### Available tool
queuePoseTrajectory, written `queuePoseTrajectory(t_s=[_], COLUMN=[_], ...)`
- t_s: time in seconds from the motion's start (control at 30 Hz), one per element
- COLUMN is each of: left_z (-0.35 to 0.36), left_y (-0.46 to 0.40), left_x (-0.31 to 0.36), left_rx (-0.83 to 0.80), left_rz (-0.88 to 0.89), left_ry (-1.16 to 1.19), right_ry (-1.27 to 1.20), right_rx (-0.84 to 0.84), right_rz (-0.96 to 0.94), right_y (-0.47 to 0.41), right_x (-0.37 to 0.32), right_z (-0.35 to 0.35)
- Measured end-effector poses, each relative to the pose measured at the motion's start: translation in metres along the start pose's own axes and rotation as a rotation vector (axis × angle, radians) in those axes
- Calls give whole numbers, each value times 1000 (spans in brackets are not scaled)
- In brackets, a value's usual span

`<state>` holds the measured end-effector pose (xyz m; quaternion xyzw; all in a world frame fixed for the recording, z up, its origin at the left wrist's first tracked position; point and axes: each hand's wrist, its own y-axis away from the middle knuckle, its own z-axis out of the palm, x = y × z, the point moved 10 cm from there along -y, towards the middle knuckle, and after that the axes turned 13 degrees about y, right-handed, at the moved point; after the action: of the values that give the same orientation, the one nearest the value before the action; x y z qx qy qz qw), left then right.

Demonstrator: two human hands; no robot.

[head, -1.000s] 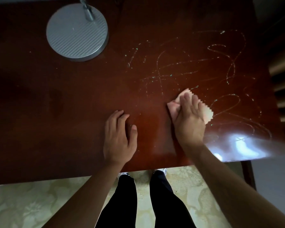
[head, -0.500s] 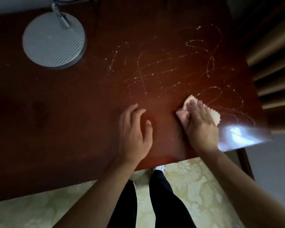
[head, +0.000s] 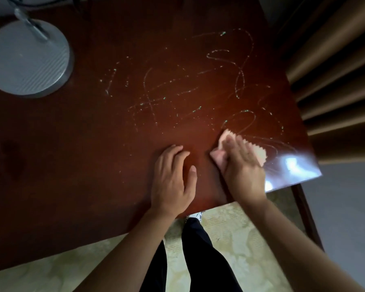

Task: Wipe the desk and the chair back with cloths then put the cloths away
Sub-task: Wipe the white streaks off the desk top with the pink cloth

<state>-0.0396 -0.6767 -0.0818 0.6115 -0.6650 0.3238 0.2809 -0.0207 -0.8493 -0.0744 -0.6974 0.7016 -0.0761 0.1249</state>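
A dark red-brown desk (head: 72, 165) fills the view, marked with pale scribbled streaks (head: 198, 87) across its right half. A small pinkish cloth (head: 259, 151) with a zigzag edge lies near the front right corner. My right hand (head: 240, 165) presses flat on the cloth with straight fingers, covering most of it. To its left, my left hand (head: 173, 180) rests flat on the bare desk close to the front edge, fingers relaxed and holding nothing. No chair is in view.
A round grey lamp base (head: 25, 60) with its stem stands at the back left of the desk. Brown curtain folds (head: 335, 81) hang to the right. Patterned pale carpet (head: 230, 239) and my dark-trousered legs (head: 198, 260) show below the front edge.
My right hand has slid the cloth a little to the right, toward the front right corner. My left hand has shifted right with it. The view has turned rightward.
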Motion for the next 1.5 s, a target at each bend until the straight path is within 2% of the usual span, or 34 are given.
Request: queuePoseTrajectory(t_s=[0.1, 0.17, 0.27, 0.37, 0.53, 0.63, 0.7, 0.77, 0.87, 0.93, 1.03, 1.13, 1.23, 1.3, 1.37, 1.5], left_z=[0, -1, -1, 2, 2, 3, 4, 3, 6, 13, 27, 40, 54, 63, 72, 76], left_y=[-1, 0, 0, 0, -1, 1, 1, 1, 0, -4, -14, -24, -29, -27, -24, -24], left_x=[2, 2, 0, -1, -1, 2, 4, 3, 4, 13, 30, 47, 55, 55, 55, 52], left_rx=[-5, -2, -9, -19, -21, -29, -27, -18, 4, 13, -4, -21, -35, -53, -74, -86], left_rz=[0, 4, -13, -18, -9, 24, 41, 42, 8, 8, 52, 109, 118, 100, 91, 76], left_ry=[-13, -19, -44, -49, -63, -103, -113, -125, -146, -172, -181, -115, -58, -46, -43, -62], right_ry=[-30, -84, -161, -176, -158, -113, -126, -169, -161, -102, -74, -119, -113, -136, -150, -73], right_rx=[-1, 1, -10, -9, -36, 16, -6, -11, 12, -20, -31, -10, 17, 45, 31, 55], right_rz=[89, 73, -137, -274, 43, 135, 93, -41, -185, -103, 143, 266, 184, 1, -98, 168], right_y=[-17, 4, 59, 60, -21, -41, -22, 14, 48, 35, -12, -38, -12, 17, 28, -3], right_x=[-1, -24, -67, -51, 35, 27, 4, -24, -16, 28, 100, 111, 61, 30, 40, 122], right_z=[4, 5, -1, -6, 9, 8, 9, 1, -11, -8, -2, 3, 2, -6, -8, -3])
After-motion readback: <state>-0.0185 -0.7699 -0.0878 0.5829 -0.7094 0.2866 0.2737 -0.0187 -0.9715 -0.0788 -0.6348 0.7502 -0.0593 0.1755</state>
